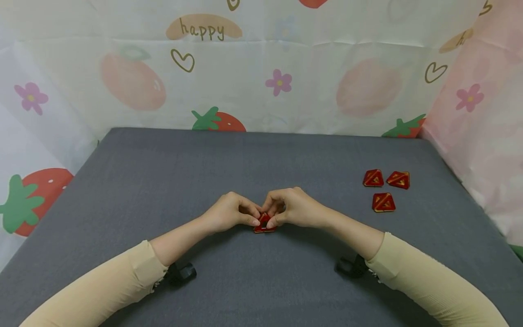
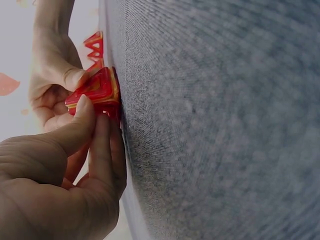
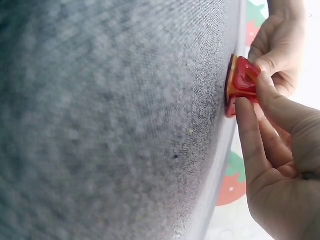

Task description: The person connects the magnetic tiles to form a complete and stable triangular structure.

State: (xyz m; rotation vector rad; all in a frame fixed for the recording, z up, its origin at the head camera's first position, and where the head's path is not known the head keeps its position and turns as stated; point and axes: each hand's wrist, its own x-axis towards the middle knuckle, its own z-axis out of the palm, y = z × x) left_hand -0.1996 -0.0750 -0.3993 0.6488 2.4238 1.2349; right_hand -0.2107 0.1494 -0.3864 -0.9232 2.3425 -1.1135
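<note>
A small red, pyramid-like block (image 1: 264, 223) with yellow lines along its edges sits on the grey cloth at the middle of the table. From its left side my left hand (image 1: 230, 212) pinches it, the thumb on a sloping face in the left wrist view. My right hand (image 1: 298, 209) pinches the opposite side with thumb and fingers. Close up, the red block (image 2: 95, 92) looks layered, with a raised triangular outline on one face. In the right wrist view its lower edge (image 3: 231, 95) is at the cloth. The fingers hide part of its back.
To the right lie three similar red pieces with gold triangle marks: one at back left (image 1: 373, 178), one at back right (image 1: 398, 180), one in front (image 1: 383, 202). A printed curtain (image 1: 253, 86) hangs behind the grey table (image 1: 163, 168).
</note>
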